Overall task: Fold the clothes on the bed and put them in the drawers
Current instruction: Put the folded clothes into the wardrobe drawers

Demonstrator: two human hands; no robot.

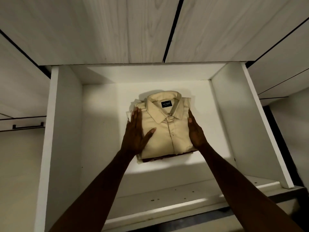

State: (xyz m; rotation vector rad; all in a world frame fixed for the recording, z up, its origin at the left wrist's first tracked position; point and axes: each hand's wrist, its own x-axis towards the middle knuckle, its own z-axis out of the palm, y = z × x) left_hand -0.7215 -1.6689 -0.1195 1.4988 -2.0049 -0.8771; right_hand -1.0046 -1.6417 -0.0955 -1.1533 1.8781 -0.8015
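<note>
Both flat hands, left [136, 131] and right [196, 131], press smooth folded beige shirt [167, 131] in boxy white drawer [66, 114].

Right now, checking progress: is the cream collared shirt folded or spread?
Folded: the cream collared shirt lies as a compact rectangle, collar up, inside the open white drawer.

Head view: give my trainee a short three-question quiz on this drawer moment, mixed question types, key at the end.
1. True or false: the folded cream shirt lies inside the open drawer.
2. How do the hands meet the shirt? A) left hand and right hand flat with straight fingers at its two sides; B) one hand pinches the collar; C) neither touches it.
3. Fill in: a ______ garment peeks out under the shirt's near edge.

Key: 1 true; 2 A; 3 dark red.
</note>
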